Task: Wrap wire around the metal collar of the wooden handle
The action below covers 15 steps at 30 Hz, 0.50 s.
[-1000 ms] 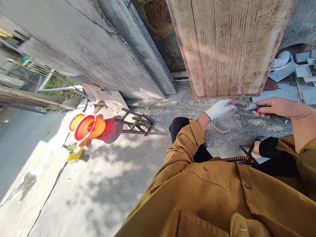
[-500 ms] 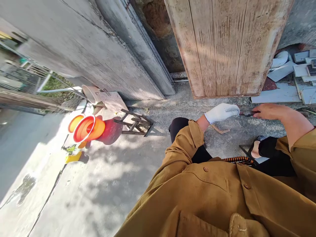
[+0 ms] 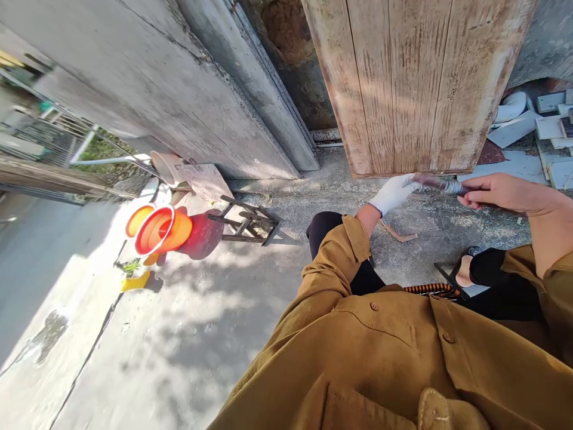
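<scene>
The bare right hand [image 3: 504, 192] keeps its grip closed on a slender, brownish, blurred rod [image 3: 434, 181], partly pale-wrapped; the white-gloved left hand [image 3: 394, 194] pinches its other end, just before the weathered brown plank panel [image 3: 412, 89].

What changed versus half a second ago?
The gloved left hand moved toward picture left, the bare right hand toward picture right, both slightly up-frame, so more of the wrapped rod shows between them. No clear grab or release. The orange bucket, stool and wooden panel stayed put.
</scene>
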Available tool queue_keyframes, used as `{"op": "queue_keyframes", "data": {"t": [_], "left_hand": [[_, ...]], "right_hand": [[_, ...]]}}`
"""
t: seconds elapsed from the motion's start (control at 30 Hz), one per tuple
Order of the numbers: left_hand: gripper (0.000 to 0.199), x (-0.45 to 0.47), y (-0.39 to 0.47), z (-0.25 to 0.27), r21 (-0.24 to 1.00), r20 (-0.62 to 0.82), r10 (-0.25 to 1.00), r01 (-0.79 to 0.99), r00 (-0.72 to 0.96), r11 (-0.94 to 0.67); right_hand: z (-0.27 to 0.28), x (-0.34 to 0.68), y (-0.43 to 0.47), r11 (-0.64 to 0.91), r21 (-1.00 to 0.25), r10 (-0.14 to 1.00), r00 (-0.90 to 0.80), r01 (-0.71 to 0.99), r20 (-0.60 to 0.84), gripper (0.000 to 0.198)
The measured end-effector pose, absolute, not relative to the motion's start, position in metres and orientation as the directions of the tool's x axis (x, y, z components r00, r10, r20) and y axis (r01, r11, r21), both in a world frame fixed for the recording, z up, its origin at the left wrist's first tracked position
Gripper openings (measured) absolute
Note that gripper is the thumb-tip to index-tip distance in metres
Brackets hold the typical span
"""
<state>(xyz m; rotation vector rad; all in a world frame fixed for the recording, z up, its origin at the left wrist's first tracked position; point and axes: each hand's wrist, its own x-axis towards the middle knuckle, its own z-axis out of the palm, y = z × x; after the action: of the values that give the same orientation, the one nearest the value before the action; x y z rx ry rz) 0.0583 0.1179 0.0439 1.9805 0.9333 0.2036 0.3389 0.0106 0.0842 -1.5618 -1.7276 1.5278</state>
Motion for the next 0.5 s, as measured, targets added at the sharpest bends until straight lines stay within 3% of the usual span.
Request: {"op": "queue_keyframes", "data": {"t": [0.07, 0.13, 0.23, 0.3, 0.37, 0.43, 0.5], "left_hand": [[0.035, 0.063, 0.11, 0.042, 0.812, -0.246, 0.62, 0.507, 0.745, -0.287], [0.037, 0.067, 0.1, 0.042, 0.828, -0.259, 0.502, 0.457, 0.826, -0.325], [0.036, 0.069, 0.09, 0.046, 0.846, -0.218, 0.386, 0.371, 0.896, -0.383], [0.037, 0.067, 0.088, 0.05, 0.842, -0.203, 0.372, 0.355, 0.906, -0.406], [0.037, 0.064, 0.088, 0.054, 0.821, -0.212, 0.39, 0.38, 0.896, -0.425], [0.037, 0.061, 0.089, 0.057, 0.795, -0.225, 0.42, 0.415, 0.879, -0.443], [0.038, 0.059, 0.09, 0.061, 0.784, -0.231, 0.452, 0.44, 0.862, -0.437]], "right_hand": [[0.085, 0.35, 0.01, -0.224, -0.931, 0.965, -0.065, 0.289, -0.253, 0.056], [0.079, 0.358, 0.014, -0.225, -0.95, 0.971, 0.125, 0.217, -0.201, 0.05], [0.064, 0.361, 0.023, -0.364, -0.781, 0.93, 0.252, 0.507, -0.269, 0.032], [0.053, 0.358, 0.03, -0.4, -0.538, 0.906, 0.229, 0.742, -0.357, 0.026], [0.045, 0.352, 0.033, -0.317, -0.356, 0.876, 0.129, 0.879, -0.464, 0.025], [0.04, 0.344, 0.031, -0.213, -0.312, 0.818, -0.005, 0.926, -0.575, 0.026], [0.037, 0.337, 0.027, -0.134, -0.373, 0.722, -0.167, 0.918, -0.671, 0.03]]}}
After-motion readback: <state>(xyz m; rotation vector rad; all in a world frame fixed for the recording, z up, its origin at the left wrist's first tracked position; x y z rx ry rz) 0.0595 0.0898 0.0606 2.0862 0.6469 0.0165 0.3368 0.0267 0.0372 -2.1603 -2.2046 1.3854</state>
